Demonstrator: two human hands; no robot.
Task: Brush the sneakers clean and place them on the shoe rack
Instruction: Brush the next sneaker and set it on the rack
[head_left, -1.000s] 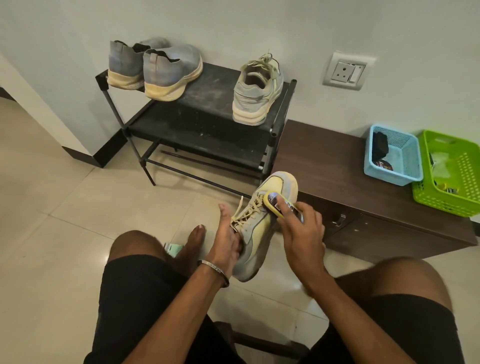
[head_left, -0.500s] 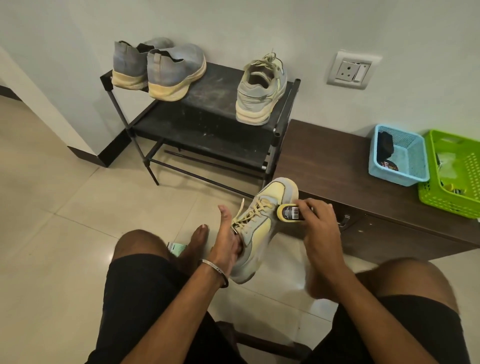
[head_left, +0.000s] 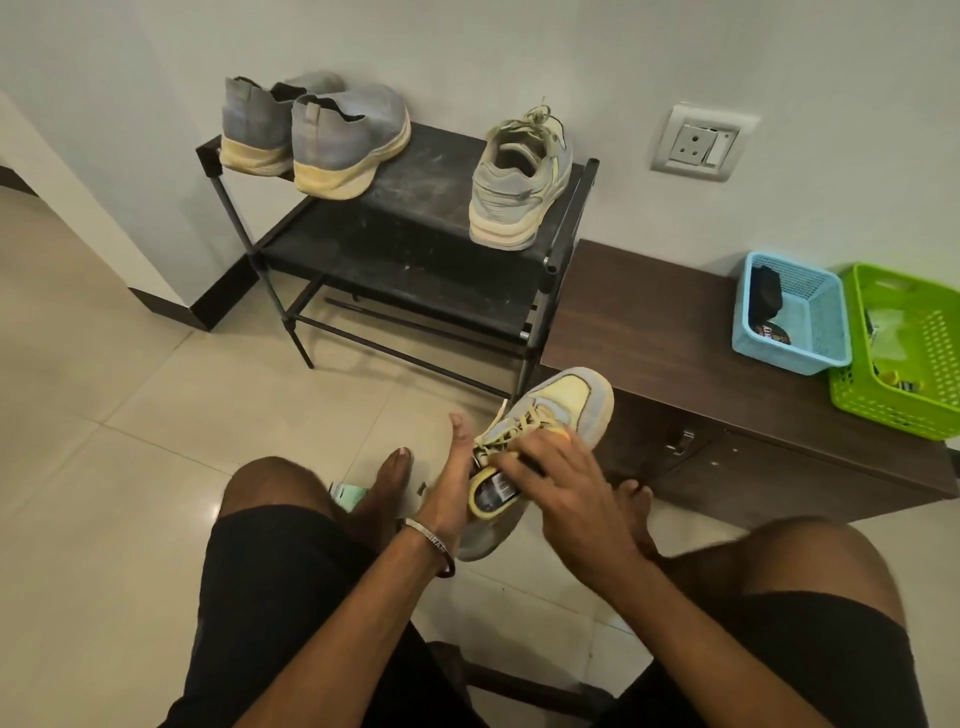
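A yellow and grey sneaker is held above the floor between my knees, toe pointing away. My left hand grips it from the left side near the laces, thumb up. My right hand holds a yellow-backed brush against the sneaker's laced middle. Its matching sneaker stands on the top right of the black shoe rack. Two grey slip-on sneakers stand at the rack's top left.
A dark wooden bench cabinet stands right of the rack, carrying a blue basket and a green basket. A small teal object lies on the tiled floor by my left foot. A wall socket is above the bench.
My right hand has drawn the brush back from the sneaker's toe area to its laced middle, nearer my left hand. The sneaker stays in my left hand.
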